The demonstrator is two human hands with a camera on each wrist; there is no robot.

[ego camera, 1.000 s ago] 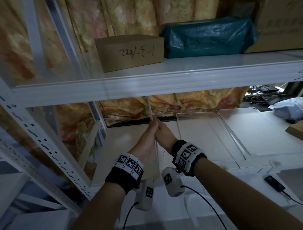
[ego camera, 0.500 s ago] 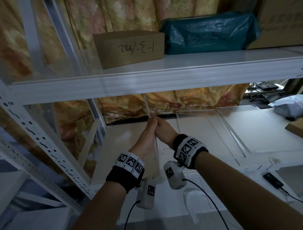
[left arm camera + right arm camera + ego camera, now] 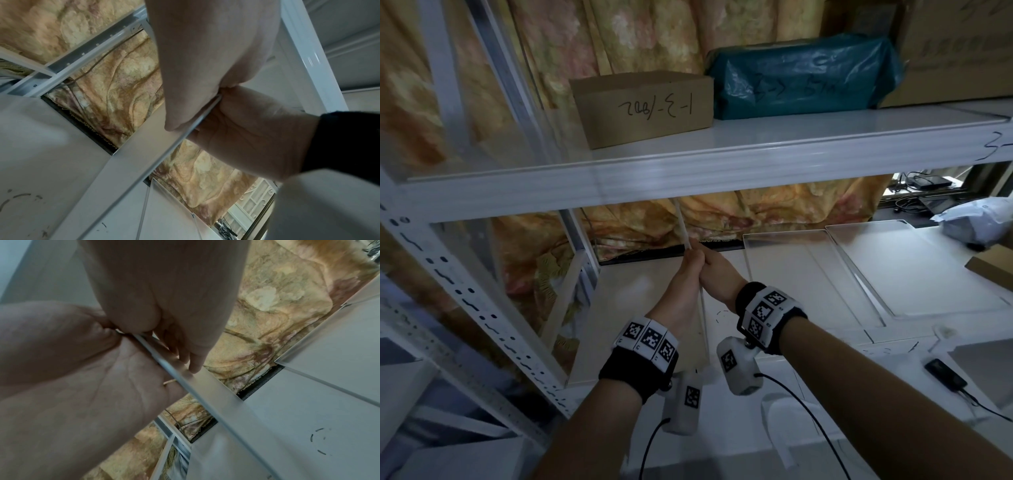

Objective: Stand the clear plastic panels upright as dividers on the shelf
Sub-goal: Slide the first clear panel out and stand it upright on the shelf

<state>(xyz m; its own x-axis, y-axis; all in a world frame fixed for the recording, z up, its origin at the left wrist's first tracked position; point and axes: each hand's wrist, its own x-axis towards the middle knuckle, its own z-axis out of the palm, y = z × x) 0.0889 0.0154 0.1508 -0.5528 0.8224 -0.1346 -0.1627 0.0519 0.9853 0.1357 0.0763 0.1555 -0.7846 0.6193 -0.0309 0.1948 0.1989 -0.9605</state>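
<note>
From the head camera, both hands meet on the front edge of one clear panel point(image 3: 701, 318) standing on edge on the lower shelf point(image 3: 640, 308), its top reaching up toward the shelf above point(image 3: 722, 171). The left hand point(image 3: 681, 294) and right hand point(image 3: 717, 274) press it from either side — two more panels point(image 3: 859, 274) lie flat to the right.

The left wrist view shows the left hand's fingers point(image 3: 185, 113) curled round the thin edge, pinching it.

In the right wrist view the right hand's fingertips point(image 3: 193, 366) clasp the same edge; the base is hidden, probably resting on the shelf. Best to hold it plumb, seat the bottom squarely, then ease off one hand first — a thin sheet tips readily.
</note>
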